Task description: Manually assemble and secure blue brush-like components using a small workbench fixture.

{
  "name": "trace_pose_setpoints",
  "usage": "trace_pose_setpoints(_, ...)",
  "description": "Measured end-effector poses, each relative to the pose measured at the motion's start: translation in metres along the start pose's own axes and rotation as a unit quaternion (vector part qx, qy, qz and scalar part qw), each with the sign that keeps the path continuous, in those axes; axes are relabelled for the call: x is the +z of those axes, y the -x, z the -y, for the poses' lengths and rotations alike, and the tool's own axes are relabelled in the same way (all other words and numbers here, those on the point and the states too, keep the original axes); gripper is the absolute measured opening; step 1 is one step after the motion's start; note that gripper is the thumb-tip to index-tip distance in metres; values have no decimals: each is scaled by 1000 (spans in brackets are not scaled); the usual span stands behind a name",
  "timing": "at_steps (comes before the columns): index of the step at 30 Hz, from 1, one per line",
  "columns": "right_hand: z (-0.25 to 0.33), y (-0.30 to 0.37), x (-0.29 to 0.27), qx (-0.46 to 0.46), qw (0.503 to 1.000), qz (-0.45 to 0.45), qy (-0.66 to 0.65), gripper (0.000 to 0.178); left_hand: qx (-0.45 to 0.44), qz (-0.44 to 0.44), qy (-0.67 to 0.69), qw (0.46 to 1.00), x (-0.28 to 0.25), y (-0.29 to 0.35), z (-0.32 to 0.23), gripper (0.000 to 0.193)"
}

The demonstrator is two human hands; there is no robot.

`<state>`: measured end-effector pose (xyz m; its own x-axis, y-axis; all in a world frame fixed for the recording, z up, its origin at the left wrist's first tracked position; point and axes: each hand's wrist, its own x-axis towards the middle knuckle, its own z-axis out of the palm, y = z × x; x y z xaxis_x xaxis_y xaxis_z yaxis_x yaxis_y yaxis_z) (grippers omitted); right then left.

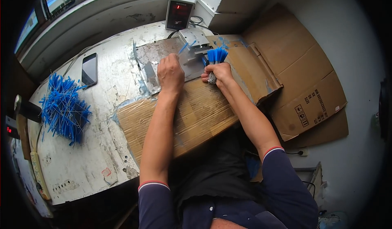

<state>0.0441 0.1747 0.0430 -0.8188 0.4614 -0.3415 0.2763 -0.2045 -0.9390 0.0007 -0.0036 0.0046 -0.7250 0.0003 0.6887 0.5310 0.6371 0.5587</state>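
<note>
Head view: right hand [219, 73], fingers curled around blue bundle [217, 55].

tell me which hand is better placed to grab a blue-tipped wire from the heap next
Probably the left hand: it is nearer the heap of blue-tipped wires, while the right hand is closed around a bundle.

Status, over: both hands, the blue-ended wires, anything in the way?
Right hand shut on blue-ended wire bundle. Left hand at a blue strip, grip unclear. Loose wire pile on table, left. Metal box just beyond hands.
</note>
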Motion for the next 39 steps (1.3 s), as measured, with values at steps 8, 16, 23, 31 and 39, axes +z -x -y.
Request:
trace_pose_setpoints(8, 1, 1, -1, 18, 1000, -8, -20, 9, 57, -82, 8, 995, 3, -3, 3, 9)
trace_pose_setpoints(16, -11, 12, -14, 9, 984, 31, -173, 9, 43, 43, 21, 998, 2, 2, -1, 12)
trace_pose_setpoints(23, -17, 9, -25, -2, 988, 61, -138, 12, 61, 96, 27, 993, 0, 5, -4, 10)
trace_pose_setpoints(31, -14, 12, -38, 45, 982, 129, -134, 13, 104, 127, -13, 986, 2, 6, -4, 10)
trace_pose_setpoints(39, -7, 22, -30, -12, 994, 89, -69, 15, 132, 160, -25, 978, 2, 8, -7, 9)
